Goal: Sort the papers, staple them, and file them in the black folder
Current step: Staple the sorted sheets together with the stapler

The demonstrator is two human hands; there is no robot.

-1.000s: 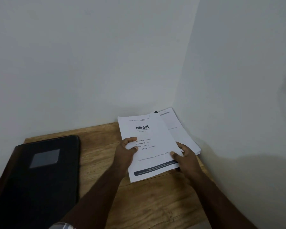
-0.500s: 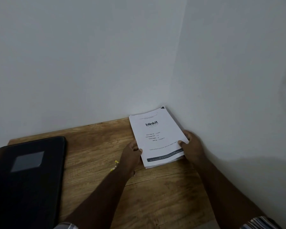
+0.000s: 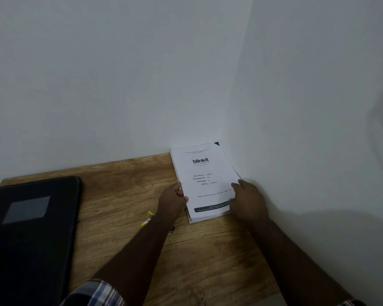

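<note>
A stack of white papers (image 3: 205, 173) with a "blinkit" cover sheet lies on the wooden table (image 3: 124, 195) in the corner where the two walls meet. My left hand (image 3: 174, 200) grips the stack's left edge near its front, fingers curled against the side. My right hand (image 3: 248, 200) holds the right edge, thumb lying on top of the cover sheet. The black folder (image 3: 31, 228) lies closed at the left of the table, with a grey label panel on its cover. No stapler is in view.
White walls (image 3: 296, 107) close the table in at the back and right. A small yellow thing (image 3: 149, 217) lies on the wood by my left wrist, with a small dark bit beside it.
The cover sheet, held up over the pile a second ago, now lies squared on the stack. Both hands have moved to the stack's side edges, and the stack sits further into the corner.
</note>
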